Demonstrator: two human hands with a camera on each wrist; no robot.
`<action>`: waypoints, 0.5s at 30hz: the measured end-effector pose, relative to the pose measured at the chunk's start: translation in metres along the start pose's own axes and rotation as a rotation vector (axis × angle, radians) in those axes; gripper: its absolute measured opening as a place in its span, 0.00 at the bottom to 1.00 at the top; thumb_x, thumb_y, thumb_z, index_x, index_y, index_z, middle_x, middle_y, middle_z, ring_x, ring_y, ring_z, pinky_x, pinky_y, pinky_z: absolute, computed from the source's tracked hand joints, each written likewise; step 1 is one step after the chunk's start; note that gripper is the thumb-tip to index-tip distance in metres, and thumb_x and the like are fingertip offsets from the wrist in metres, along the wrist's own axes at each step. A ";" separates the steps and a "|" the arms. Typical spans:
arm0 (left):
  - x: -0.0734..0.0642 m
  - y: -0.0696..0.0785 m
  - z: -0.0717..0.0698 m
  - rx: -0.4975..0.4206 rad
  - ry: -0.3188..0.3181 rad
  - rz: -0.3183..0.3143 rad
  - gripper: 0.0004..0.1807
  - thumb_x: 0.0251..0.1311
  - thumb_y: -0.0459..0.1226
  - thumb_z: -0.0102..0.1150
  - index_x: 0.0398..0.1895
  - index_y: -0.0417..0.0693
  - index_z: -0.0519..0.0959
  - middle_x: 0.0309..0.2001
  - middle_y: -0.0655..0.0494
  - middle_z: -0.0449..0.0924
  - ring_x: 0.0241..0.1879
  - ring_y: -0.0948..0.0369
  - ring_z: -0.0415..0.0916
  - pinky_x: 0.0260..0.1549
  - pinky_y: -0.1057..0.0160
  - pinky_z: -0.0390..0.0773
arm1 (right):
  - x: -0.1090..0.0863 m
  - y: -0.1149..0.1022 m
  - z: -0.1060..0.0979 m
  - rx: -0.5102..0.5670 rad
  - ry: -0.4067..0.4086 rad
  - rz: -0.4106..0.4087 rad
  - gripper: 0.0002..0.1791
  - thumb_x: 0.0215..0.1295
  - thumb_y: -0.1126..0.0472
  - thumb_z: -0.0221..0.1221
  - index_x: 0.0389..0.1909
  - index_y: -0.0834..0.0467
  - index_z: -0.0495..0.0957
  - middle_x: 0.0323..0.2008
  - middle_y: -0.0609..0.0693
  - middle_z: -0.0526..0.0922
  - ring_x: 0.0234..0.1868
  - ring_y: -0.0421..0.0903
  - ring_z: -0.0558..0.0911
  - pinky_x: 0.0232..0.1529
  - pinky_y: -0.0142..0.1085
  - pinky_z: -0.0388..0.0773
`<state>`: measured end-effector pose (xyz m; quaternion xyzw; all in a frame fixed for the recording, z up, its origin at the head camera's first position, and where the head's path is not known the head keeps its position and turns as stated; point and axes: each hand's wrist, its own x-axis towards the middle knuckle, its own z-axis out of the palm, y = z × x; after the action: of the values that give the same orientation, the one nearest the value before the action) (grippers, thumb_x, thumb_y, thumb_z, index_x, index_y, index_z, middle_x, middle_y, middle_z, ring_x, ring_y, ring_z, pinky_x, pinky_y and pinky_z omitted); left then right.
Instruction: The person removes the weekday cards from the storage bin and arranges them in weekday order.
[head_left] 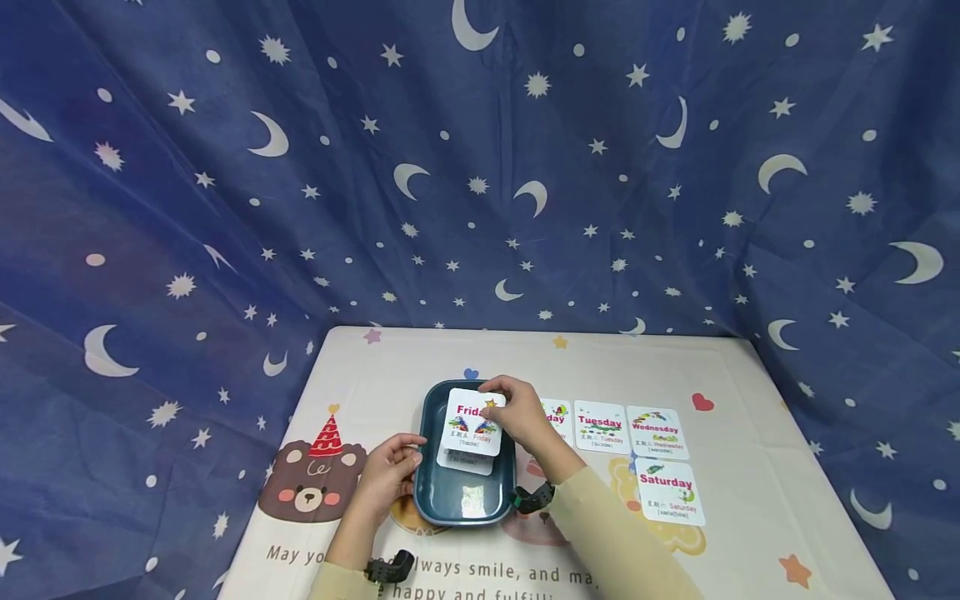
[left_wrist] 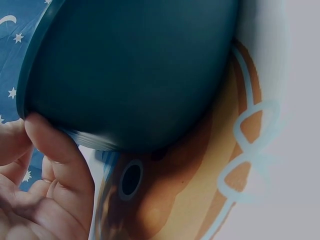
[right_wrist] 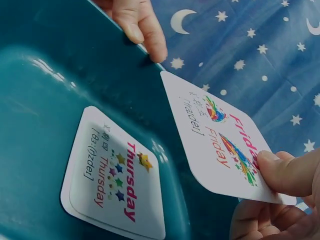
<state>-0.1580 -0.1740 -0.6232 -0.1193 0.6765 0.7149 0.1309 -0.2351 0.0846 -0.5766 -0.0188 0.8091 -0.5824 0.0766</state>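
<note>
In the head view a white Friday card is held above the dark teal tray. My right hand pinches it by its upper right corner; the right wrist view shows the thumb on the card's face. Below it, inside the tray, lies a Thursday card, with another card edge showing under it. My left hand grips the tray's left rim with thumb and fingers, seen close up at the tray wall in the left wrist view.
Right of the tray, a partly hidden card, a Tuesday card and a Wednesday card lie in a row. Under the Wednesday card is a Saturday card. A printed cloth covers the table; a starry curtain hangs behind.
</note>
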 end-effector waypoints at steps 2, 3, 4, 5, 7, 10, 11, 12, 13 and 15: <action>0.000 0.000 0.000 0.002 0.003 -0.001 0.16 0.74 0.26 0.59 0.62 0.35 0.80 0.35 0.50 0.80 0.26 0.61 0.72 0.19 0.67 0.77 | -0.001 0.001 -0.004 0.025 -0.003 0.005 0.19 0.61 0.72 0.72 0.51 0.53 0.88 0.50 0.53 0.90 0.44 0.46 0.84 0.42 0.33 0.81; 0.000 -0.001 0.000 0.003 0.006 -0.001 0.16 0.74 0.26 0.59 0.62 0.35 0.80 0.35 0.50 0.80 0.26 0.61 0.72 0.19 0.67 0.77 | -0.002 0.002 -0.006 0.039 -0.003 0.011 0.20 0.61 0.73 0.72 0.52 0.53 0.88 0.51 0.53 0.90 0.44 0.46 0.84 0.42 0.33 0.82; 0.000 -0.001 0.000 0.001 0.008 -0.002 0.16 0.74 0.26 0.59 0.61 0.36 0.80 0.35 0.50 0.80 0.26 0.61 0.72 0.19 0.67 0.77 | -0.003 0.002 -0.008 0.052 -0.002 0.015 0.20 0.61 0.73 0.72 0.52 0.54 0.88 0.52 0.54 0.90 0.45 0.47 0.84 0.43 0.34 0.82; 0.000 -0.001 0.000 0.001 0.010 -0.002 0.16 0.73 0.26 0.59 0.61 0.36 0.80 0.35 0.50 0.80 0.26 0.61 0.72 0.20 0.67 0.77 | -0.004 0.003 -0.010 0.062 -0.001 0.021 0.20 0.61 0.73 0.72 0.52 0.54 0.88 0.53 0.54 0.90 0.46 0.47 0.84 0.43 0.34 0.82; 0.000 -0.001 0.000 0.008 0.010 0.001 0.15 0.74 0.27 0.60 0.61 0.37 0.81 0.35 0.50 0.80 0.26 0.61 0.73 0.20 0.67 0.77 | -0.007 0.004 -0.015 0.083 0.008 0.033 0.20 0.60 0.74 0.71 0.52 0.54 0.88 0.54 0.54 0.90 0.48 0.48 0.84 0.45 0.34 0.82; 0.000 -0.002 0.000 0.003 0.006 0.001 0.15 0.74 0.27 0.60 0.60 0.38 0.81 0.35 0.49 0.80 0.26 0.61 0.73 0.20 0.67 0.77 | -0.010 0.007 -0.021 0.109 0.026 0.051 0.20 0.60 0.75 0.71 0.52 0.54 0.88 0.54 0.54 0.89 0.48 0.48 0.84 0.45 0.33 0.82; 0.000 -0.002 0.000 0.002 0.004 0.000 0.15 0.74 0.27 0.60 0.61 0.38 0.81 0.35 0.49 0.80 0.26 0.61 0.73 0.20 0.67 0.77 | -0.011 0.009 -0.023 0.118 0.030 0.057 0.20 0.60 0.75 0.71 0.52 0.55 0.88 0.53 0.55 0.89 0.47 0.48 0.84 0.44 0.32 0.82; 0.000 -0.002 0.000 0.005 0.002 0.002 0.15 0.74 0.27 0.60 0.61 0.38 0.81 0.35 0.49 0.80 0.26 0.61 0.73 0.20 0.67 0.77 | -0.012 0.010 -0.025 0.126 0.033 0.062 0.20 0.60 0.76 0.70 0.52 0.56 0.88 0.52 0.55 0.89 0.46 0.48 0.84 0.43 0.32 0.81; 0.000 -0.002 0.000 0.001 0.003 0.000 0.15 0.74 0.27 0.60 0.61 0.38 0.81 0.35 0.49 0.80 0.26 0.61 0.73 0.20 0.67 0.77 | -0.013 0.012 -0.026 0.132 0.035 0.070 0.20 0.61 0.76 0.70 0.52 0.56 0.88 0.51 0.56 0.89 0.46 0.48 0.83 0.42 0.31 0.81; 0.000 -0.002 -0.001 0.000 0.004 -0.002 0.15 0.74 0.27 0.60 0.61 0.38 0.81 0.36 0.49 0.80 0.26 0.61 0.73 0.20 0.67 0.77 | -0.015 0.015 -0.028 0.138 0.038 0.084 0.20 0.61 0.76 0.70 0.52 0.57 0.87 0.48 0.57 0.89 0.44 0.48 0.83 0.40 0.31 0.81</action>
<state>-0.1574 -0.1743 -0.6254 -0.1215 0.6768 0.7143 0.1304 -0.2239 0.1179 -0.5809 0.0316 0.7683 -0.6334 0.0865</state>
